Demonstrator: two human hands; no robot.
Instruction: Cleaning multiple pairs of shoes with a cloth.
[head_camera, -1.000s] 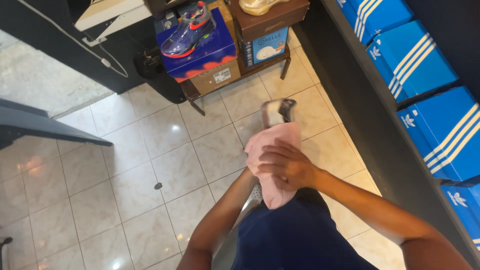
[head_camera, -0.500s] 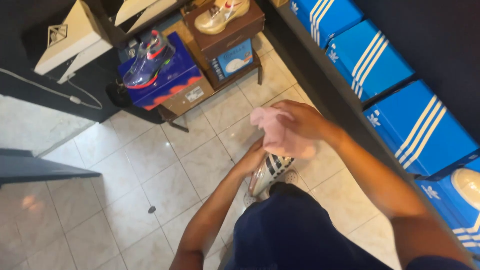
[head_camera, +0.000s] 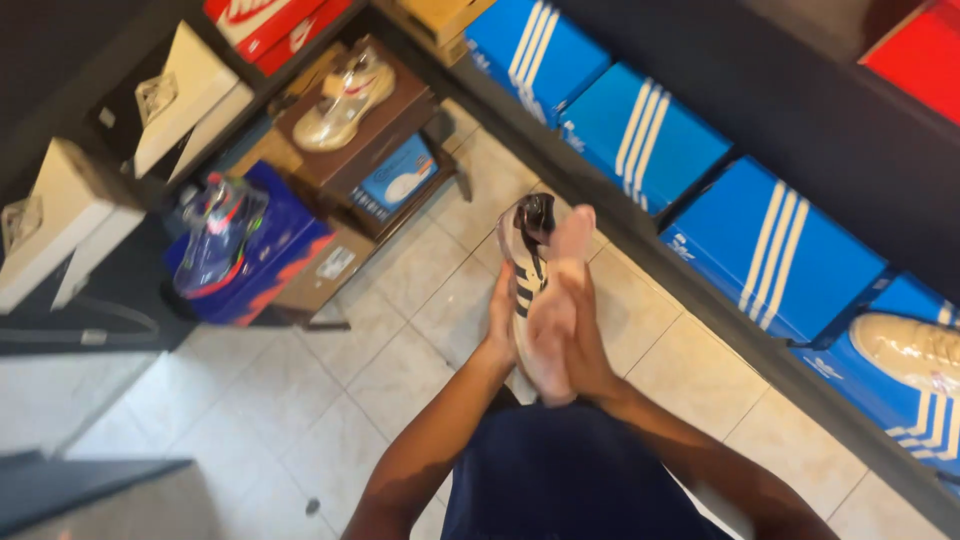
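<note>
A pale sneaker with dark stripes (head_camera: 527, 262) is held upright in front of me, toe end up. My left hand (head_camera: 499, 322) grips its left side. My right hand (head_camera: 586, 335) presses a pink cloth (head_camera: 553, 318) flat against the sneaker's right side, the cloth covering much of the shoe. Both forearms rise from the bottom of the view, over dark blue clothing (head_camera: 560, 475).
Blue striped shoe boxes (head_camera: 770, 250) fill a dark shelf on the right, one carrying a tan shoe (head_camera: 910, 345). To the left, a wrapped sneaker (head_camera: 215, 235) lies on a blue box and another (head_camera: 345, 95) on a brown box. Beige tile floor (head_camera: 330, 400) lies below.
The view has tilted up toward the shelves. The sneaker has turned upright between my hands, and the pink cloth has shifted from the top of the shoe to its right side.
</note>
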